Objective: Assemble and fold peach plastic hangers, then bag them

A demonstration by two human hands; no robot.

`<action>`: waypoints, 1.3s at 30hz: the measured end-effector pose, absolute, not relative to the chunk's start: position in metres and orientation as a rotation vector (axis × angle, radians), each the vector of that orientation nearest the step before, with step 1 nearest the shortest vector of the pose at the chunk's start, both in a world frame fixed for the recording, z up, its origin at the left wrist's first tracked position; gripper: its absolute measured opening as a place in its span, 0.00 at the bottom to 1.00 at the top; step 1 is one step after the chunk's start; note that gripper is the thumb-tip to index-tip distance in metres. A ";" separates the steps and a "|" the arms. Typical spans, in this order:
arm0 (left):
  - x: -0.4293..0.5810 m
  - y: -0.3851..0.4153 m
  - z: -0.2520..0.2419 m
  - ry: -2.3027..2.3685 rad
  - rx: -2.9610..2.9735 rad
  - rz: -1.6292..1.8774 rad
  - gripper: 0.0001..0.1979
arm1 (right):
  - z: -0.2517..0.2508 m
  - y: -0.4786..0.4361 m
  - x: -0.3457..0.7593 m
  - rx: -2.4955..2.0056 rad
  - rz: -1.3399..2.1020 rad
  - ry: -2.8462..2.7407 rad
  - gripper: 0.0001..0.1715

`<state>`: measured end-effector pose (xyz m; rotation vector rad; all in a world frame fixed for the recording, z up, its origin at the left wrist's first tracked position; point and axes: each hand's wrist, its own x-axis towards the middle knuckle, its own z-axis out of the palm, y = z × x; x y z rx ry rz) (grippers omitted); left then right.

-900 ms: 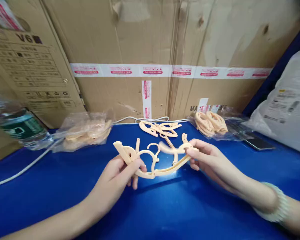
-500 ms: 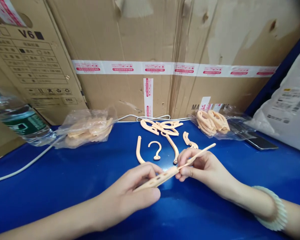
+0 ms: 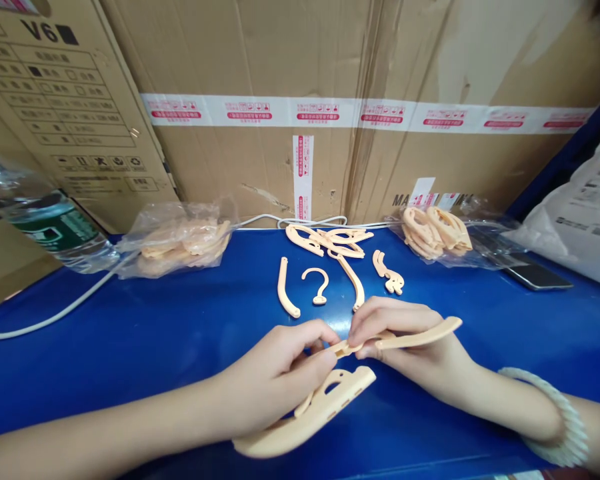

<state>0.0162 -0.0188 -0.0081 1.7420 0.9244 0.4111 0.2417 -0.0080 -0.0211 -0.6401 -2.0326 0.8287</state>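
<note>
My left hand [image 3: 285, 373] is closed in a pinch on a peach plastic hanger part, and a wide slotted hanger arm [image 3: 325, 403] juts out below its fingers. My right hand [image 3: 410, 343] pinches the joint end of a slimmer hanger arm [image 3: 425, 335], whose free end points right. The fingertips of both hands meet around the joint [image 3: 343, 349], partly covering it. Beyond the hands lie a curved hanger arm [image 3: 284, 290], a hanger hook [image 3: 320, 285], another curved arm [image 3: 351, 283] and a small folded piece [image 3: 387, 272].
Several hanger pieces [image 3: 330, 240] are piled at the back. Bagged parts stand left [image 3: 180, 243] and right [image 3: 437, 233]. A water bottle [image 3: 55, 220], white cable [image 3: 45, 327], phone [image 3: 537, 270] and white plastic package [image 3: 580, 213] surround the blue table [image 3: 180, 307]. Cardboard boxes [image 3: 250, 60] form the back.
The held hanger parts have turned, so the wide arm now shows below my left hand. Both hands have shifted slightly lower in view, and the joint is between their fingertips.
</note>
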 end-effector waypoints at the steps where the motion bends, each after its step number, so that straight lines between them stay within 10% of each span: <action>1: 0.015 -0.019 -0.008 0.925 1.858 0.403 0.13 | -0.022 -0.009 0.242 -0.615 0.789 -2.058 0.03; 15: 0.011 -0.019 -0.015 0.884 2.377 0.283 0.17 | -0.009 -0.021 0.240 -0.135 -0.279 -2.450 0.10; 29: 0.010 0.006 -0.014 0.813 1.079 0.567 0.18 | 0.006 0.066 0.339 -1.444 0.698 -2.130 0.25; 39: 0.004 0.003 -0.012 0.750 0.900 0.664 0.09 | -0.017 0.074 0.324 -1.592 0.454 -2.245 0.27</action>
